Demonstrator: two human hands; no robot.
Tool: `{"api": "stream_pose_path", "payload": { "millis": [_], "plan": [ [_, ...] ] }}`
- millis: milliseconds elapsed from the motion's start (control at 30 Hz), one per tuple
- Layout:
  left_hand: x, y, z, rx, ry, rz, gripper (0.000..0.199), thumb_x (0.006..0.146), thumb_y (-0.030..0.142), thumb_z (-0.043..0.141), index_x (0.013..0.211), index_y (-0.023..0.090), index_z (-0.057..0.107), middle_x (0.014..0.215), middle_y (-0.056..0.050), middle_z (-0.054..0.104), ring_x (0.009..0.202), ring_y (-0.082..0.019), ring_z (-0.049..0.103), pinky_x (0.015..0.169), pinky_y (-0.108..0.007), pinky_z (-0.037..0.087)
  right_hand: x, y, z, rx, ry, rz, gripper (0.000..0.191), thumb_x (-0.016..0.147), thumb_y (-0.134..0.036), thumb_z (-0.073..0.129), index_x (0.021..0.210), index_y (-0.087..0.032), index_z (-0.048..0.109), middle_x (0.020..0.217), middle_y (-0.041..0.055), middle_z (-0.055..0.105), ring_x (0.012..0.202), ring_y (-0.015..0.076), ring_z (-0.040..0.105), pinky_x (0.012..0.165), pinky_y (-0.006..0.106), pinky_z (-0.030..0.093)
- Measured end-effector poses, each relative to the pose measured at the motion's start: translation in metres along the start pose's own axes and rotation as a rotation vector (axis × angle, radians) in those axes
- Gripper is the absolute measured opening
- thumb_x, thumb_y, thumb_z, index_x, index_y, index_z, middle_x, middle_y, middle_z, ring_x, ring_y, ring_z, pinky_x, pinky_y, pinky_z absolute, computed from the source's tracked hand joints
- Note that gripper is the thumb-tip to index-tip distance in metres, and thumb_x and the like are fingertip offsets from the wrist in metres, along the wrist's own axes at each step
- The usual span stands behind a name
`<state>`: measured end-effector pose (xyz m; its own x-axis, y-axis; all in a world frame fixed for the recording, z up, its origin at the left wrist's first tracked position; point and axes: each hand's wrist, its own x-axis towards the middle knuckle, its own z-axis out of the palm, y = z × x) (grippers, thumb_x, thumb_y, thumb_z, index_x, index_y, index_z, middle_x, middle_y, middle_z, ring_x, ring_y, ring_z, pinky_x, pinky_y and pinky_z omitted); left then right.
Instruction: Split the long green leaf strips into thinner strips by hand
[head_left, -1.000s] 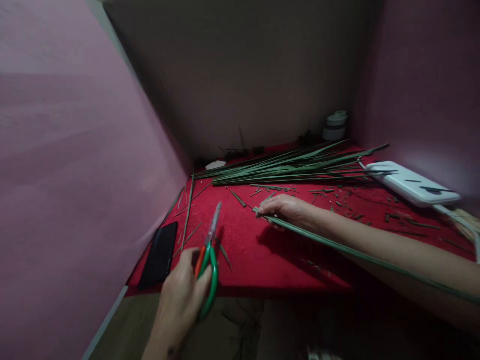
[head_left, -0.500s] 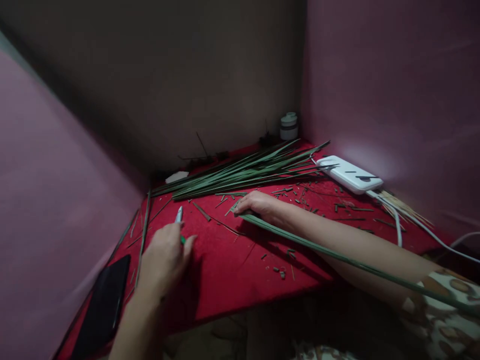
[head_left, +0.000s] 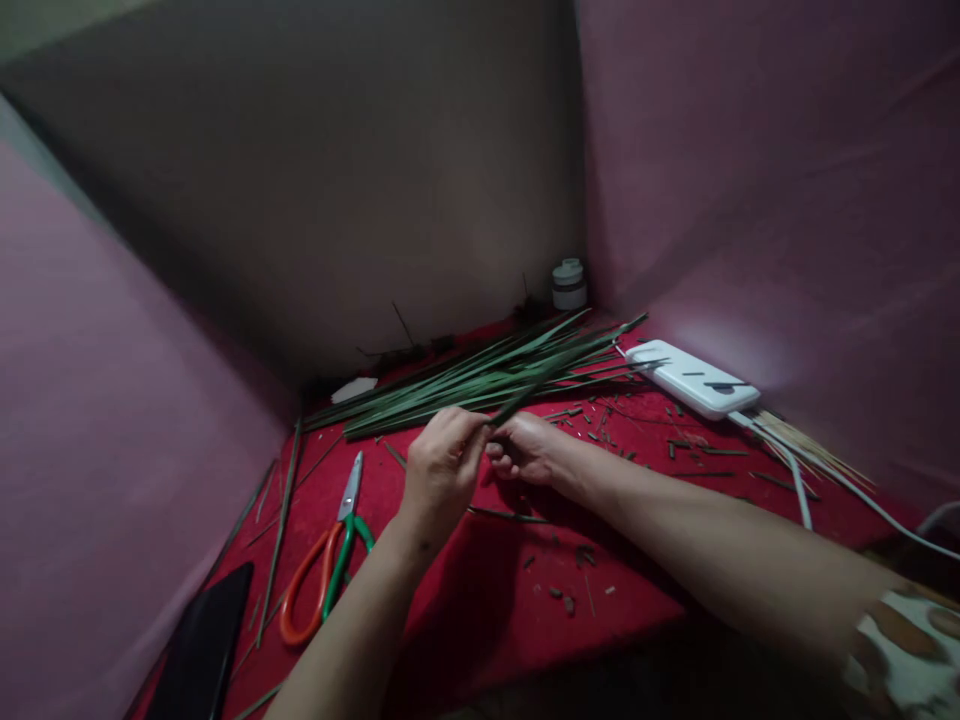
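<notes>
My left hand [head_left: 448,460] is pinched round the near end of a dark green leaf strip [head_left: 529,385], which slants up to the right over the leaf pile. Close beside it, my right hand [head_left: 525,450] has its fingers curled at the same end of the strip. Scissors [head_left: 346,515] with one orange and one green handle lie on the red cloth [head_left: 465,590], left of my left hand. Behind both hands spreads a pile of long green leaf strips [head_left: 427,390].
A white power bank [head_left: 686,380] with cables sits at the right, near thin pale sticks [head_left: 817,455]. A black phone [head_left: 199,645] lies at the front left. A white jar [head_left: 569,285] stands in the back corner. Cut leaf bits are scattered about.
My left hand has left the scissors and moved right to the strip. The strip, earlier trailing down over my right forearm, now points up and away. The view has shifted slightly.
</notes>
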<state>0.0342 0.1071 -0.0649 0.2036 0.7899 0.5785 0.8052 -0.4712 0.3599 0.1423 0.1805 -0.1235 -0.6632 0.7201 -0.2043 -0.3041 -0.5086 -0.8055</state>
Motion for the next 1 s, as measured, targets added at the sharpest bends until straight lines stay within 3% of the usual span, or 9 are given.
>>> {"api": "stream_pose_path", "payload": {
  "millis": [100, 200, 300, 433, 567, 733, 1000],
  "plan": [
    [0.008, -0.006, -0.007, -0.359, 0.081, -0.398, 0.014, 0.080, 0.026, 0.058, 0.071, 0.016, 0.062, 0.061, 0.003, 0.055, 0.059, -0.010, 0.047, 0.057, -0.021, 0.036, -0.001, -0.011, -0.001, 0.053, 0.064, -0.090, 0.011, 0.071, -0.025, 0.055, 0.069, -0.014, 0.056, 0.048, -0.0040, 0.048, 0.036, 0.0058, 0.038, 0.036, 0.018, 0.025],
    [0.005, -0.013, -0.001, -0.576, 0.085, -0.557, 0.015, 0.076, 0.029, 0.062, 0.071, 0.015, 0.063, 0.059, 0.004, 0.054, 0.057, -0.009, 0.045, 0.056, -0.020, 0.035, -0.003, -0.019, 0.001, 0.097, 0.101, -0.262, 0.031, 0.074, -0.044, 0.057, 0.078, -0.013, 0.060, 0.059, -0.0011, 0.056, 0.043, 0.0063, 0.045, 0.039, 0.020, 0.031],
    [-0.004, -0.019, 0.010, -0.629, 0.034, -0.595, 0.017, 0.074, 0.030, 0.063, 0.070, 0.014, 0.064, 0.058, 0.003, 0.055, 0.056, -0.009, 0.045, 0.056, -0.021, 0.035, -0.007, -0.018, 0.006, -0.037, 0.090, -0.423, 0.032, 0.064, -0.043, 0.070, 0.072, -0.014, 0.059, 0.062, -0.0024, 0.056, 0.045, 0.0057, 0.043, 0.041, 0.020, 0.030],
    [-0.012, -0.023, 0.018, -0.719, -0.057, -0.609, 0.016, 0.074, 0.030, 0.064, 0.072, 0.014, 0.068, 0.064, 0.001, 0.060, 0.061, -0.010, 0.049, 0.060, -0.021, 0.037, -0.011, -0.010, 0.012, -0.171, 0.146, -0.463, 0.027, 0.062, -0.030, 0.071, 0.055, -0.014, 0.050, 0.048, -0.0071, 0.043, 0.043, 0.0039, 0.036, 0.042, 0.020, 0.026],
    [-0.013, -0.026, 0.019, -0.792, -0.095, -0.627, 0.019, 0.075, 0.032, 0.062, 0.071, 0.014, 0.067, 0.061, 0.002, 0.057, 0.056, -0.009, 0.044, 0.055, -0.020, 0.035, -0.012, -0.009, 0.014, -0.145, 0.128, -0.420, 0.023, 0.063, -0.029, 0.069, 0.056, -0.014, 0.052, 0.047, -0.0060, 0.045, 0.042, 0.0046, 0.037, 0.042, 0.020, 0.027],
    [-0.015, -0.024, 0.018, -0.825, -0.169, -0.631, 0.021, 0.073, 0.032, 0.066, 0.064, 0.013, 0.061, 0.057, 0.004, 0.049, 0.053, -0.007, 0.040, 0.052, -0.019, 0.032, -0.009, -0.020, 0.009, -0.085, 0.230, -0.418, 0.026, 0.059, -0.030, 0.071, 0.054, -0.015, 0.050, 0.045, -0.0057, 0.047, 0.038, 0.0048, 0.038, 0.038, 0.021, 0.025],
    [-0.019, -0.011, 0.018, -0.885, -0.374, -0.649, 0.024, 0.072, 0.033, 0.068, 0.061, 0.015, 0.054, 0.051, 0.005, 0.050, 0.046, -0.007, 0.043, 0.046, -0.019, 0.033, -0.005, -0.038, -0.007, 0.042, 0.325, -0.504, 0.027, 0.057, -0.025, 0.071, 0.054, -0.017, 0.045, 0.046, -0.0081, 0.042, 0.038, 0.0042, 0.035, 0.036, 0.021, 0.023]
  ]
}}
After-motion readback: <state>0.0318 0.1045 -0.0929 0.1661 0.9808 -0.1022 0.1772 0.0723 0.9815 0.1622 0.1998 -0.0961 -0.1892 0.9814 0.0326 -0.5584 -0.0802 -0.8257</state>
